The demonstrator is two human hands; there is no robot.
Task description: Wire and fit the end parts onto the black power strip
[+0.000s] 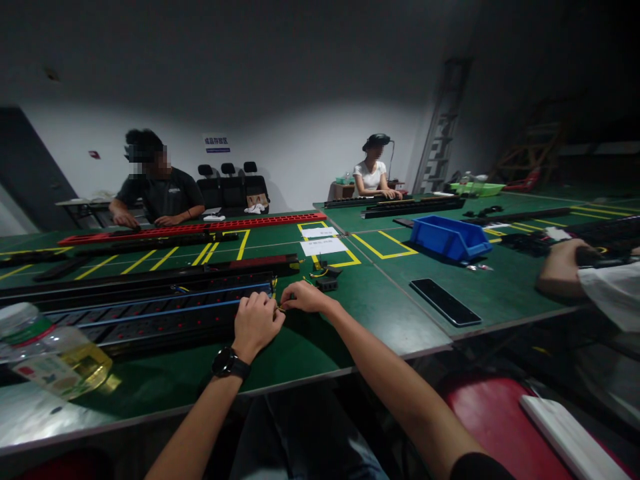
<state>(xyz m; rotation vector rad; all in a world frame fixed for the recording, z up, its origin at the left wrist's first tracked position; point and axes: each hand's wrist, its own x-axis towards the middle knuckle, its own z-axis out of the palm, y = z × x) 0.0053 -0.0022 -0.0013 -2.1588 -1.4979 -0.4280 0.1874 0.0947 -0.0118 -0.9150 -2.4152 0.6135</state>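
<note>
A long black power strip (165,323) with blue edges and small red marks lies across the green table on the left. My left hand (257,323), a black watch at its wrist, curls over the strip's right end; what is under its fingers is hidden. Just right of it, my right hand (303,295) pinches a thin yellow wire (281,307) at that end. The fingertips of both hands nearly meet. Beyond them, a small black part (327,283) with yellow-green wires lies on the table.
A bottle (55,360) of yellow liquid stands at the near left. On the right are a phone (445,301) and a blue bin (450,237). White papers (323,245) and a red rail (200,228) lie farther back. Two people sit opposite; another person's arm (563,270) reaches in from the right.
</note>
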